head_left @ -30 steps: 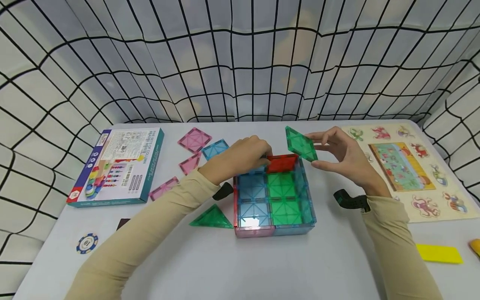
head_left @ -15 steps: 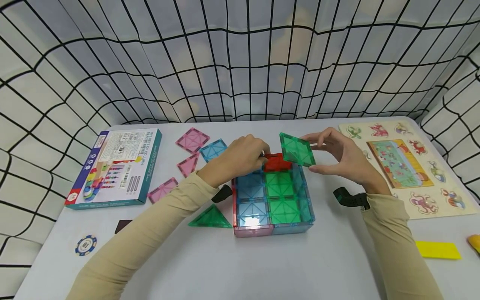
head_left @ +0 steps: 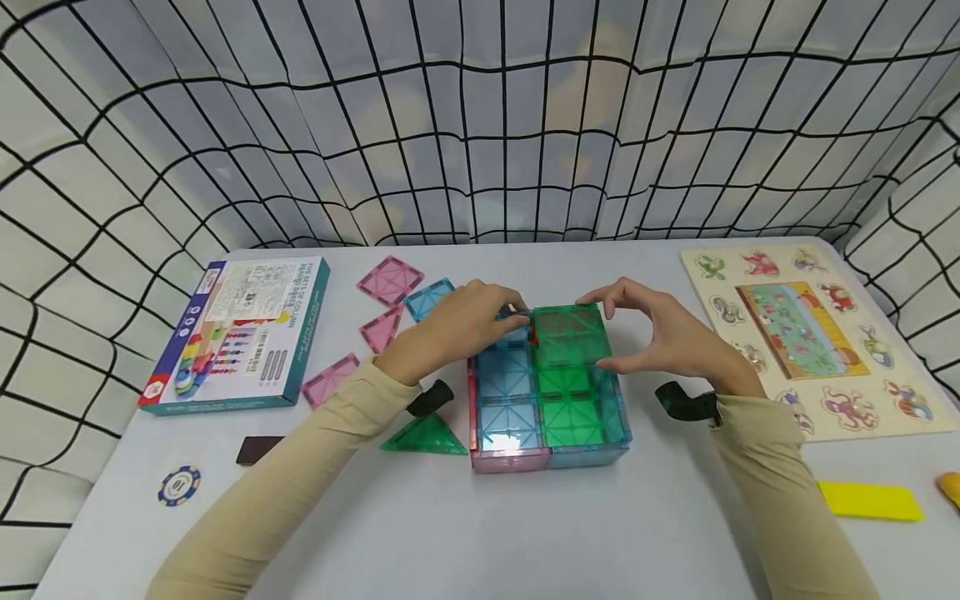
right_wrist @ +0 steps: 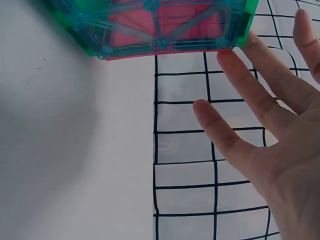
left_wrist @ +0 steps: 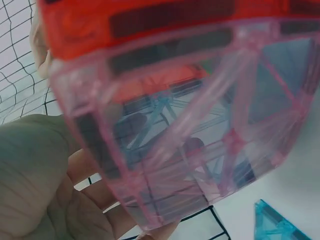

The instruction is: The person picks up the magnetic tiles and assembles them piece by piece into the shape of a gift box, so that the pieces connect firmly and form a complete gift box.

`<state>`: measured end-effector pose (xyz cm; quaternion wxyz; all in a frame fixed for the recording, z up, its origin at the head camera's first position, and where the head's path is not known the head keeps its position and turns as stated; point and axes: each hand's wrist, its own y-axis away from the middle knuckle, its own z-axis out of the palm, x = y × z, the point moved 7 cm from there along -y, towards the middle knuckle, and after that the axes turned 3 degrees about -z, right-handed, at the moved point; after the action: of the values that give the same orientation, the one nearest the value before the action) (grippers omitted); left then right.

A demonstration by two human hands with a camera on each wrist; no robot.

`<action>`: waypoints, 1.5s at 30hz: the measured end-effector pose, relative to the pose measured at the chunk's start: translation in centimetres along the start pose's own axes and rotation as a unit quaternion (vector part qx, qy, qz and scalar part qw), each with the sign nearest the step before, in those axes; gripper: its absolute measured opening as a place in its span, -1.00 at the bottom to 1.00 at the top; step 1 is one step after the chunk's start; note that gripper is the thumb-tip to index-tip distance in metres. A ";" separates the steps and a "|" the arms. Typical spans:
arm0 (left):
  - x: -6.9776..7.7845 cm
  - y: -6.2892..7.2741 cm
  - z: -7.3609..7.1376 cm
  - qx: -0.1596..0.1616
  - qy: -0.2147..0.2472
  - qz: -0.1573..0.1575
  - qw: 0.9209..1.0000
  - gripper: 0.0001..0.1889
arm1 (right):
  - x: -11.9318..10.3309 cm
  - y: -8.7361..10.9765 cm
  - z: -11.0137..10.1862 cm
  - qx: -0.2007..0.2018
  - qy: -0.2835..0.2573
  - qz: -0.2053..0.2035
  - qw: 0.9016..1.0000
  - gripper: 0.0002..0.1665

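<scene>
A shallow box of magnetic tiles (head_left: 510,461) sits mid-table, with clear blue and green square tiles on its floor. My left hand (head_left: 457,325) grips the box's back left part, fingers behind the back wall. In the left wrist view, these fingers partly show through the pink side tile (left_wrist: 235,135). A green square tile (head_left: 572,335) lies over the back right corner, covering a red tile. Beside that tile is my right hand (head_left: 660,333), with thumb and fingers spread apart, fingertips at its back and right edges. The right wrist view shows the fingers (right_wrist: 227,132) mostly straight.
Left of the box lie pink tiles (head_left: 390,281), a blue tile (head_left: 429,298) and a green triangle tile (head_left: 426,435). A cardboard box (head_left: 236,333), poker chip (head_left: 179,486) and dark block (head_left: 258,449) are farther left. A picture puzzle board (head_left: 802,333) and yellow block (head_left: 872,501) lie right.
My right hand has lowered the green square tile from above onto the box's back right corner, and its grip has loosened. The left hand stays at the back left, shifted slightly.
</scene>
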<state>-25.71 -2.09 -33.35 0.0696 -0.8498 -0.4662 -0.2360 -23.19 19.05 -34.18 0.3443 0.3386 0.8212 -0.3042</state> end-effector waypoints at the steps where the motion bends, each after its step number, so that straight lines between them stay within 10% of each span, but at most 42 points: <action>1: 0.0 0.0 0.1 0.001 0.001 0.001 1.000 -0.65 | 0.0 0.1 0.0 -0.002 0.002 0.001 1.000 -0.39; 8: -1.3 0.5 -0.5 0.040 0.056 -0.003 0.998 -0.67 | 0.5 0.2 0.6 -0.028 0.004 0.011 1.000 -0.14; 14: -6.0 2.8 -2.1 0.113 0.076 -0.050 0.989 -0.63 | 0.7 0.0 0.9 -0.040 0.006 0.034 0.999 -0.13; 22: -10.9 3.5 0.2 0.037 0.000 -0.106 0.994 -0.27 | 1.2 0.2 1.2 -0.053 0.001 0.057 0.997 -0.06; 38: -12.8 3.4 0.0 0.108 0.059 -0.133 0.984 -0.03 | 1.8 0.0 1.5 -0.064 -0.020 0.069 0.995 -0.04; 45: -10.0 5.1 -3.5 0.171 0.144 -0.048 0.973 -0.04 | 1.8 0.1 1.4 -0.065 -0.023 0.071 0.995 -0.04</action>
<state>-27.25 -13.70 -34.46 0.2689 -0.7589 -0.5254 -0.2752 -23.58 18.65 -36.42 0.4049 0.3657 0.8052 -0.2324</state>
